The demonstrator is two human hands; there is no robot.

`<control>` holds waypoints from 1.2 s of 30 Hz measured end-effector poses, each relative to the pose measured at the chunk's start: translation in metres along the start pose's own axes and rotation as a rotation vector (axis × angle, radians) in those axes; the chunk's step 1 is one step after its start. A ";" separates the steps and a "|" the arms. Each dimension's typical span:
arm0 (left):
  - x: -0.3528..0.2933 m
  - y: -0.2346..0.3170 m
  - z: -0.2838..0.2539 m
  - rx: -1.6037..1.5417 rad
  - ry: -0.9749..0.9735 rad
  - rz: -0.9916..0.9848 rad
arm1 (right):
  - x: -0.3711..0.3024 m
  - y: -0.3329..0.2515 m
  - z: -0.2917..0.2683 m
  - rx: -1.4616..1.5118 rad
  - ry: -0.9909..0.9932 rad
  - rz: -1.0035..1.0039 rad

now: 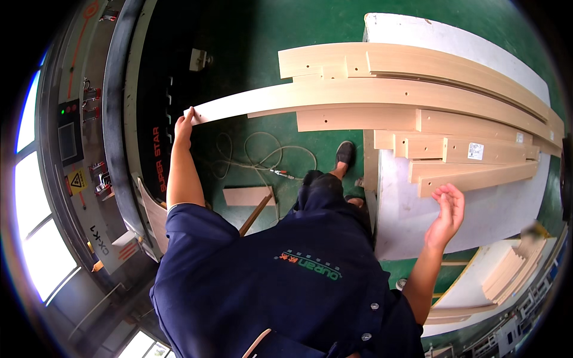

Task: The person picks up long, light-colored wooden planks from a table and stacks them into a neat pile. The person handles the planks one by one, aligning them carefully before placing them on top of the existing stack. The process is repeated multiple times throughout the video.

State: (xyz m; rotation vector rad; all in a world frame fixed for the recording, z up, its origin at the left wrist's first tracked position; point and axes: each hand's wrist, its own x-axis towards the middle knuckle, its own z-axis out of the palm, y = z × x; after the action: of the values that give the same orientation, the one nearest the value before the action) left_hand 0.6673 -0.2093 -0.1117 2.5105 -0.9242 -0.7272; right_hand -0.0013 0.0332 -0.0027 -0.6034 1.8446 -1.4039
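Note:
A long pale wooden board with small holes reaches from the left across other boards to the right. My left hand grips its left end, thumb on top. My right hand is raised in front of the stacked boards, its fingers loosely curled and apart with nothing in them. Nearest to it lies a short wooden strip. Behind that strip sits a shorter board with a white label. Several more long boards are stacked at the far side, their left ends overhanging.
The boards rest on a white-topped table. A large machine with a control panel stands at my left. A thin hose loops over the green floor beside a loose board. More wood pieces are stacked at lower right.

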 end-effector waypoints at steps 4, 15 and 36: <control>-0.018 0.022 -0.006 0.049 -0.087 -0.062 | -0.007 0.006 -0.002 0.007 0.025 0.030; -0.015 0.014 0.025 0.087 -0.248 0.050 | 0.007 0.017 -0.024 0.044 0.084 0.033; -0.107 0.086 0.071 -0.201 -0.665 -0.028 | -0.007 0.055 -0.078 0.126 0.210 0.106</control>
State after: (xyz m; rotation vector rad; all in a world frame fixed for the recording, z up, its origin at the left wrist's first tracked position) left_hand 0.5143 -0.2100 -0.0895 2.1237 -0.9489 -1.6304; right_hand -0.0541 0.1021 -0.0422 -0.2994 1.9013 -1.5463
